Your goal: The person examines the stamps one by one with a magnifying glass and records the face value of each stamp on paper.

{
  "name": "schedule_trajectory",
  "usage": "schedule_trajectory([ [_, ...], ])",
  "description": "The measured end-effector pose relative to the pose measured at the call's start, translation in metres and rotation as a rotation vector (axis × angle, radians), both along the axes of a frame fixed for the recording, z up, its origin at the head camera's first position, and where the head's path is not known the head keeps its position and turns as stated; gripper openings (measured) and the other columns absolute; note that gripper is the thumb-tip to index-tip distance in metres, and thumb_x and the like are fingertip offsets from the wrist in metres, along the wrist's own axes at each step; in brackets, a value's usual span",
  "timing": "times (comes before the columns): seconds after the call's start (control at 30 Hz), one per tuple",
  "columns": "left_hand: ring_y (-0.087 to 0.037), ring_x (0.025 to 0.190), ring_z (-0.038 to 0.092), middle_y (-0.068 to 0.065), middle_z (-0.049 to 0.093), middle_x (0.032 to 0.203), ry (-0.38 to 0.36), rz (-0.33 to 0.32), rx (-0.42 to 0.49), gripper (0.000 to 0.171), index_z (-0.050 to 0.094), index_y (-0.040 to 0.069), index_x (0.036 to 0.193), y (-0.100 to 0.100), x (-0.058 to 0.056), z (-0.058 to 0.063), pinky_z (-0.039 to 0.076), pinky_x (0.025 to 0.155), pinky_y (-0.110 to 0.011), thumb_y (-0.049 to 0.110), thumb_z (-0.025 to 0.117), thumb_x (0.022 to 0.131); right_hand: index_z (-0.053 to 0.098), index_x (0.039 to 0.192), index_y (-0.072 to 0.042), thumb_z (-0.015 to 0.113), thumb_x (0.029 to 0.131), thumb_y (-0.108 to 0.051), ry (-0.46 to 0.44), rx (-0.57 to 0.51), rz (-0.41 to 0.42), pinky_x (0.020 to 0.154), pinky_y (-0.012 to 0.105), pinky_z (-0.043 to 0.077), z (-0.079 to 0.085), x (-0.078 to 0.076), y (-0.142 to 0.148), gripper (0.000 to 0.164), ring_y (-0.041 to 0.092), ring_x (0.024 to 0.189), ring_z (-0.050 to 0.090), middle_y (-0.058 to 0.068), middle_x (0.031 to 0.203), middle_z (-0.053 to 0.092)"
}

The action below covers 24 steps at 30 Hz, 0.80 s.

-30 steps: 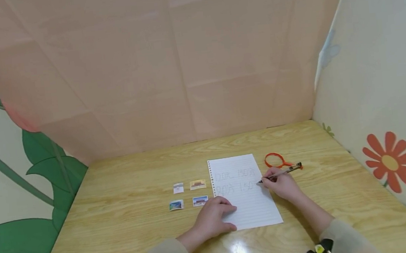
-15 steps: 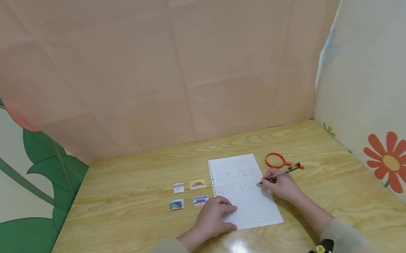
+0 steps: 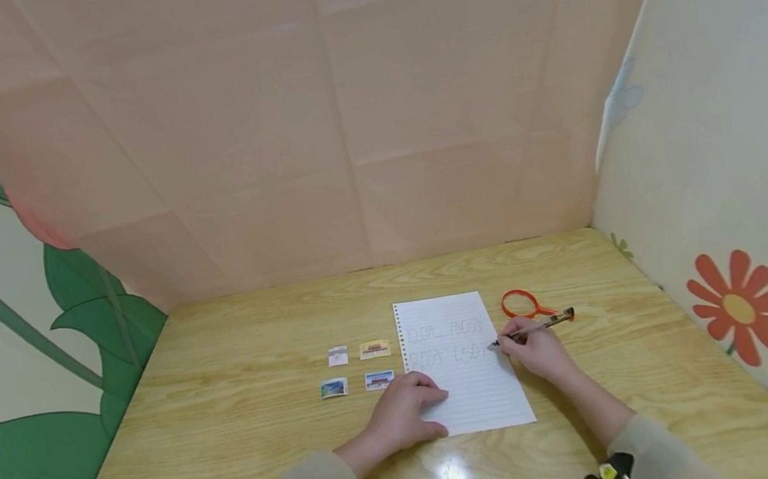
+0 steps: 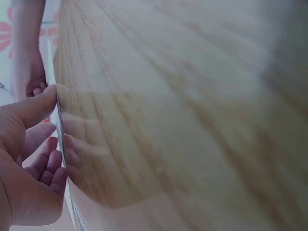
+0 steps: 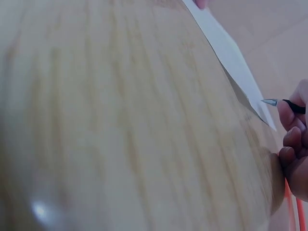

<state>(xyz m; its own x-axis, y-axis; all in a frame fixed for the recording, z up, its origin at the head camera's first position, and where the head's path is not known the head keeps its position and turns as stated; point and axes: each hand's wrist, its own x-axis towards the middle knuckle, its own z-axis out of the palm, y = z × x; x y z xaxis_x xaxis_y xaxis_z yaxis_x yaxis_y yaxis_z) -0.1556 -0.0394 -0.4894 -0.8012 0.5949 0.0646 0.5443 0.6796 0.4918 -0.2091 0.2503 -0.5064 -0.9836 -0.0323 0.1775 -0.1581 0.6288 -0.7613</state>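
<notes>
A lined sheet of paper [image 3: 471,402] with punched holes down its left edge lies on the table, bearing two rows of handwritten figures and characters. My right hand [image 3: 536,348] pinches a dark pen [image 3: 550,320], its tip at the end of the second row near the sheet's right edge. In the right wrist view the pen's metal tip [image 5: 269,102] shows close over the paper. My left hand [image 3: 405,413] rests with relaxed fingers on the sheet's lower left. Beside that hand lies a stamp [image 3: 378,380] showing a building; more small stamps, including a yellow one [image 3: 374,349], lie close by.
A red-rimmed magnifying glass [image 3: 519,303] lies behind the right hand. A green-blue stamp [image 3: 333,388] and a pale stamp [image 3: 338,356] are left of the paper. The wood-grain table [image 3: 233,411] meets a pink-covered wall at the back and a flower-painted wall at right.
The right hand has shifted slightly to the right with the pen, and another mark shows at the end of the second row. The left hand has stayed in place.
</notes>
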Motion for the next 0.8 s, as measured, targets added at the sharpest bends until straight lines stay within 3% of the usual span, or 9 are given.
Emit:
schedule_trajectory([
  [0.37, -0.011, 0.105, 0.051, 0.010, 0.061, 0.112, 0.010, -0.002, -0.010, 0.049, 0.073, 0.019, 0.120, 0.000, 0.000, 0.001, 0.042, 0.095, -0.029, 0.035, 0.086, 0.075, 0.064, 0.085, -0.009, 0.070, 0.085, -0.009, -0.011, 0.025, 0.015, 0.050, 0.023, 0.040, 0.000, 0.000, 0.001, 0.006, 0.013, 0.060, 0.049, -0.002, 0.068, 0.059],
  [0.8, -0.011, 0.107, 0.051, 0.010, 0.061, 0.113, 0.009, 0.007, -0.015, 0.050, 0.073, 0.020, 0.120, 0.000, -0.001, -0.001, 0.041, 0.097, -0.028, 0.036, 0.087, 0.074, 0.063, 0.086, -0.007, 0.071, 0.087, -0.010, -0.009, 0.049, 0.067, 0.054, 0.023, 0.041, 0.003, 0.011, 0.006, 0.008, 0.013, 0.064, 0.049, -0.002, 0.072, 0.057],
])
